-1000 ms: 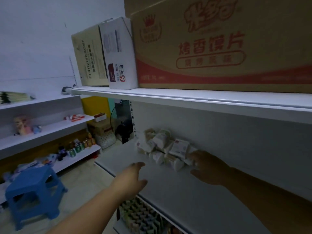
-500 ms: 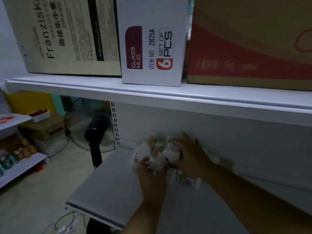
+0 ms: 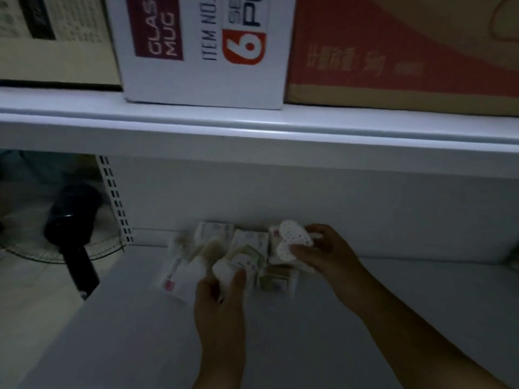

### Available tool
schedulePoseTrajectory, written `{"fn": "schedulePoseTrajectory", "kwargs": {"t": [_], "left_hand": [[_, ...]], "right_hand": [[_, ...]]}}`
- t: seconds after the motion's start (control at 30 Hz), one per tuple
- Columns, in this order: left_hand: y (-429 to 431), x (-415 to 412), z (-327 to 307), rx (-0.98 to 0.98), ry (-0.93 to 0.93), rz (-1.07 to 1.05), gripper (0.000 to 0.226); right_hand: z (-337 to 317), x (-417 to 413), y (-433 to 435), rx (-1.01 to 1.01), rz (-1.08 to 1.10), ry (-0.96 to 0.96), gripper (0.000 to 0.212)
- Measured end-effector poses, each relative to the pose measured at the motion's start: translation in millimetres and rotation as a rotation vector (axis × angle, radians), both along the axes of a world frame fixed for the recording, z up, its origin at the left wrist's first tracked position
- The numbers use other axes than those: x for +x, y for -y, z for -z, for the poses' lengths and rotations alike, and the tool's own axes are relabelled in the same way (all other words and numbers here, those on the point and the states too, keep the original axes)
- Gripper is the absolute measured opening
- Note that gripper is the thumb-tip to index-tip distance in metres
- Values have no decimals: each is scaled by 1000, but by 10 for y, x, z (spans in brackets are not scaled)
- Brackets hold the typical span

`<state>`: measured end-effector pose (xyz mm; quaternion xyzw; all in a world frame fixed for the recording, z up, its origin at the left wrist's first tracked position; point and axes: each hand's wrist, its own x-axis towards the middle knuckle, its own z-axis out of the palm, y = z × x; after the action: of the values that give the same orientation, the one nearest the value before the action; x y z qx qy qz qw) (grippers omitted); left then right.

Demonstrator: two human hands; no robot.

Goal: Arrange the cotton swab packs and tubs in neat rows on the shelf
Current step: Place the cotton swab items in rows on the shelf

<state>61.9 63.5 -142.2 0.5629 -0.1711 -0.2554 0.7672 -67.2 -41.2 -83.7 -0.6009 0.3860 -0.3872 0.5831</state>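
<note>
Smooth white painted-metal shelf, faintly glossy upper shelf lip, matt brown cardboard carton far right, smooth white printed card box, blurred plastic-looking swab packs, white plastic dotted tub lid.

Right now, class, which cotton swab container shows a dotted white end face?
The tub held in the right hand, rightmost in the pile; the pack in the left hand and the rest show none.

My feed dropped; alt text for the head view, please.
Both hands work a jumbled pile of cotton swab packs at the back of a white shelf: the right hand holds a heart-shaped tub, the left hand grips a pack. A glass mug box stands overhead.
</note>
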Motion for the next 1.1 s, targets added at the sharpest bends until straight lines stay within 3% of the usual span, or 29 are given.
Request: {"fn": "schedulePoseTrajectory", "kwargs": {"t": [0.07,0.2,0.4,0.5,0.63,0.77,0.97,1.1], "left_hand": [[-2,-137,-84,-35,5,51,28],[83,-584,-278,-71,-118,191,4],[340,-1647,-446,-37,-207,324,9],[480,-2420,-547,-34,-151,392,12],[682,-3613,-666,-59,-74,548,20],[874,-4833,-779,-66,2,766,29],[1372,-6213,-1142,-114,193,1074,26],[1890,-6850,-1120,-56,272,1175,40]], "right_hand": [[10,-259,-70,124,8,120,27],[-11,-888,-162,202,72,167,21],[-119,-2240,-285,172,171,101,24],[-207,-3056,-380,120,247,148,23],[-360,-4230,-495,16,417,251,50],[-428,-5374,-618,-15,635,331,29],[-381,-6589,-477,-21,849,323,34],[-219,-7125,-150,24,907,332,36]]}}
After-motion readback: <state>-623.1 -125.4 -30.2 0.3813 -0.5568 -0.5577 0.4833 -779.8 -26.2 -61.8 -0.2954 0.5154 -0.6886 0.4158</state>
